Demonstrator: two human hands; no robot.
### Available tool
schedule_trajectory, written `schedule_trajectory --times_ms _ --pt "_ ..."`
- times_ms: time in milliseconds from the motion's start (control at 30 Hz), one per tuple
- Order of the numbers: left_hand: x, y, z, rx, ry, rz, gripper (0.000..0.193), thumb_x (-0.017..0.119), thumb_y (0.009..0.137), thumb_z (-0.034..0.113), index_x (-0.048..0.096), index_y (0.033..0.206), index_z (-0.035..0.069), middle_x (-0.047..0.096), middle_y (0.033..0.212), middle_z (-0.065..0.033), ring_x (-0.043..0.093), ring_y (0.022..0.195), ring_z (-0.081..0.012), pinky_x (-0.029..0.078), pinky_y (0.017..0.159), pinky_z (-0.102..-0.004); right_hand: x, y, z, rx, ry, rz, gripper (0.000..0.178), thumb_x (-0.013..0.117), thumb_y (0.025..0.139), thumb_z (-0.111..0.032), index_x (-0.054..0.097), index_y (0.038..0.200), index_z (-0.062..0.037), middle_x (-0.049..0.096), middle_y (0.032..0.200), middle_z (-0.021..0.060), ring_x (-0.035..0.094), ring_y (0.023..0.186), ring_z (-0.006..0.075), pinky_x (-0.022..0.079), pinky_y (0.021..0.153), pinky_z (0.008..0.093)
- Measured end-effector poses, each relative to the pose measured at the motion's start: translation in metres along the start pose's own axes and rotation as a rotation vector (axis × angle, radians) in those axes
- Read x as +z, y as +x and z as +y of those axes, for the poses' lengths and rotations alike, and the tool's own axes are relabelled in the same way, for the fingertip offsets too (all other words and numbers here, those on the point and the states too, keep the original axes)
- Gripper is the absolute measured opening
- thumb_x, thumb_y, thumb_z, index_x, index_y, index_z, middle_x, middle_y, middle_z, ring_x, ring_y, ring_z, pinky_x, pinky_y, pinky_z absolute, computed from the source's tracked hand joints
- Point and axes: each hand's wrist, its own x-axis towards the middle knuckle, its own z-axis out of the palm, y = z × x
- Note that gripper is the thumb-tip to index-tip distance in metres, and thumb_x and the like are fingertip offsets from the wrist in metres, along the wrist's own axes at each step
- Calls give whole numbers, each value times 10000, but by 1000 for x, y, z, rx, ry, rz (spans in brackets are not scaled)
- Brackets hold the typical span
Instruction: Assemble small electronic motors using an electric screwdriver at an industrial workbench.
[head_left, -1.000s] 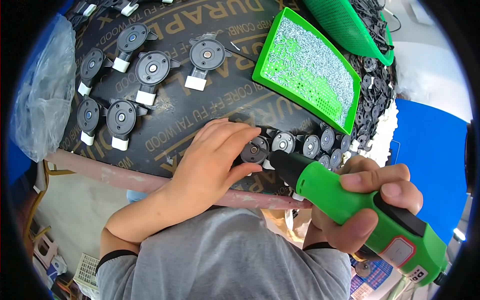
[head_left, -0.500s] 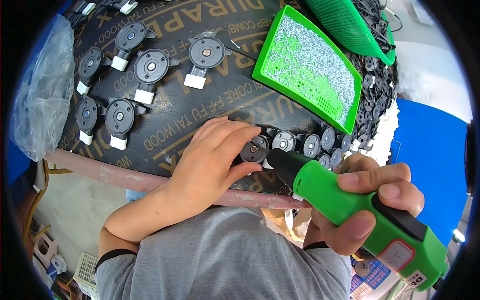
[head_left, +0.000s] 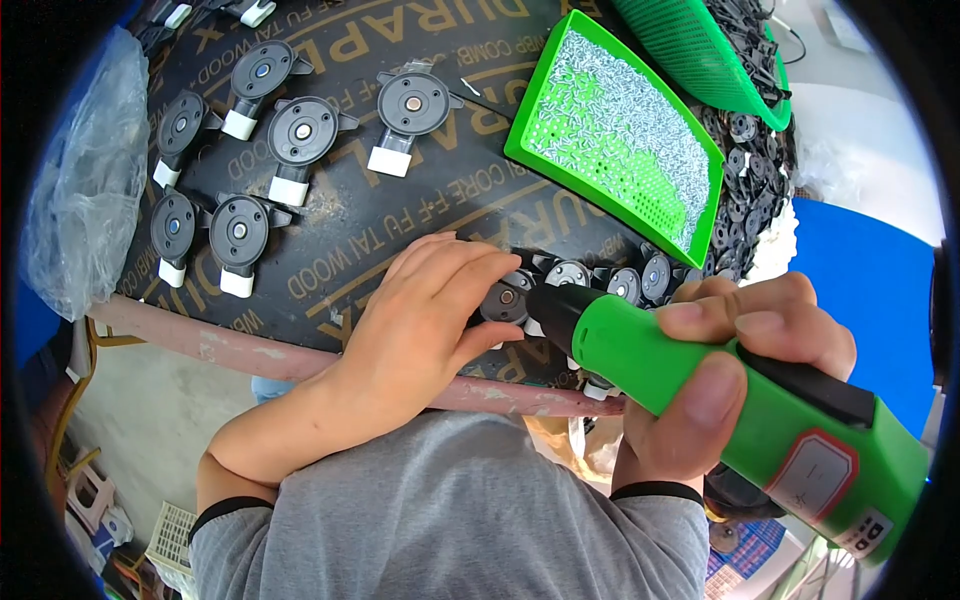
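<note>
My left hand point(head_left: 430, 310) is closed round a round black plastic part point(head_left: 507, 300), which lies on the dark board with its face up. Thumb and fingertips grip its left side. In my right hand point(head_left: 735, 350) is a green electric screwdriver point(head_left: 650, 350), fingers wrapped round its body. Its black nose points left at the held part; whether the bit touches a screw there I cannot tell. Just right of that part stands a row of like black round parts point(head_left: 568, 276), some partly hidden behind the screwdriver.
A green tray point(head_left: 545, 165) of small silvery screws lies at the back right. Behind it stands a green basket point(head_left: 690, 50) of black parts, with more heaped alongside. Several black round parts with white ends point(head_left: 240, 232) lie at left, near a clear plastic bag point(head_left: 85, 180).
The screwdriver has come up and is held a little flatter, its rear end moving right. It covers more of the row of parts. My left hand stays where it was.
</note>
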Motion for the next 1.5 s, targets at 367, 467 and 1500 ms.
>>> schedule_trajectory --times_ms 367,467,1500 --pt "0 0 1 4 17 -5 529 813 755 193 592 1206 27 612 1145 -148 574 1068 -376 438 992 -490 -53 1 13 -171 309 333 313 585 909 -162 533 1185 -24 464 945 116 438 805 204 376 689 299" --pt "3 2 1 13 17 -12 529 820 751 214 601 1194 26 618 1147 -144 575 1067 -373 441 987 -484 -45 10 46 -69 240 733 253 592 914 -81 524 1148 -11 549 974 127 548 909 237 458 877 372" --pt "0 3 3 5 48 0 533 835 734 231 618 1178 30 639 1131 -135 590 1053 -363 455 965 -459 -24 10 119 -66 349 753 279 648 906 21 511 1149 14 601 956 99 545 713 110 486 671 266"
